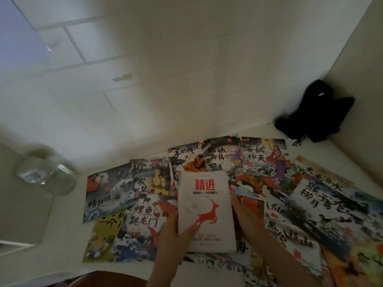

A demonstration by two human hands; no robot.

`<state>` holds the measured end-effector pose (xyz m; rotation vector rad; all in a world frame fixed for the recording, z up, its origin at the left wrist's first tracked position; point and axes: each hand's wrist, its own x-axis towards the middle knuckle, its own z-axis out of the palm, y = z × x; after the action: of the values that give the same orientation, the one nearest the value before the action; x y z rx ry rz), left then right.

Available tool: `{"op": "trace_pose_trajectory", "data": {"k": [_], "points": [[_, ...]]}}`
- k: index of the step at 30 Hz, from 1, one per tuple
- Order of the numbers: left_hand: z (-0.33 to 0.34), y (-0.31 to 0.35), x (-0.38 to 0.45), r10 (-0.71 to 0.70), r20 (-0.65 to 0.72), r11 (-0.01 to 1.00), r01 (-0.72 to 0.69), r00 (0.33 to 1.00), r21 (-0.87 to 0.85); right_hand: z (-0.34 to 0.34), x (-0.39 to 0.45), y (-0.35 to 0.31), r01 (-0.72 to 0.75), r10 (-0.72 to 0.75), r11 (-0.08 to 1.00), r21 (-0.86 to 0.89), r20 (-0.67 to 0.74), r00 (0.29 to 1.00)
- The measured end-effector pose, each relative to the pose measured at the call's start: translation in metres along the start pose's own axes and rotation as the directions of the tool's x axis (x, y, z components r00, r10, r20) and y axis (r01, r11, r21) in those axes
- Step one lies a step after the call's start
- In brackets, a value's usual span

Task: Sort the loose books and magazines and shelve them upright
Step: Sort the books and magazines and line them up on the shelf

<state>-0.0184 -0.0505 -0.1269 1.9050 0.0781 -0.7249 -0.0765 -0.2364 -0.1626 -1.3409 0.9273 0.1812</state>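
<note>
A white book with a red title and a red deer (pixel 206 208) lies on top of several thin picture books spread flat over the white table (pixel 66 235). My left hand (pixel 173 230) holds its lower left edge, thumb on the cover and fingers under the side. My right hand (pixel 245 214) lies along the book's right edge with fingers pointing away from me; whether it grips is hidden. Around it lie a wave-cover picture book (pixel 107 191), a carp picture book (pixel 143 222) and a goddess picture book (pixel 264 156).
A clear glass jar (pixel 46 176) stands at the left on the table. A black bag with a strap (pixel 315 114) sits in the far right corner against the white walls. More picture books (pixel 323 206) cover the right side up to the wall.
</note>
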Motion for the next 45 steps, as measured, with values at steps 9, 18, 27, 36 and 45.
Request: {"op": "trace_pose_trajectory", "data": {"k": [9, 18, 27, 36, 45], "points": [[-0.009, -0.016, 0.027, 0.029, 0.065, 0.998, -0.032, 0.997, 0.048, 0.002, -0.018, 0.002, 0.212, -0.212, 0.977, -0.007, 0.054, 0.976], [-0.042, 0.017, -0.017, 0.166, 0.142, 0.926, -0.105, 0.976, -0.361, 0.016, -0.071, -0.036, 0.406, -0.413, 0.910, 0.082, 0.118, 0.903], [-0.216, 0.105, -0.168, 0.539, -0.512, 0.689, -0.700, 0.669, -0.189, 0.159, -0.233, -0.192, 0.864, -0.790, 0.495, 0.093, 0.462, 0.403], [-0.373, 0.228, -0.347, 0.717, -0.677, 0.415, -0.881, 0.163, 0.229, 0.260, -0.419, -0.341, 0.946, -0.860, 0.089, 0.312, 0.503, -0.085], [-0.414, 0.408, -0.344, 0.851, -0.516, 0.275, -0.919, 0.095, 0.284, 0.230, -0.472, -0.500, 0.973, -0.914, -0.001, 0.232, 0.394, -0.094]]}}
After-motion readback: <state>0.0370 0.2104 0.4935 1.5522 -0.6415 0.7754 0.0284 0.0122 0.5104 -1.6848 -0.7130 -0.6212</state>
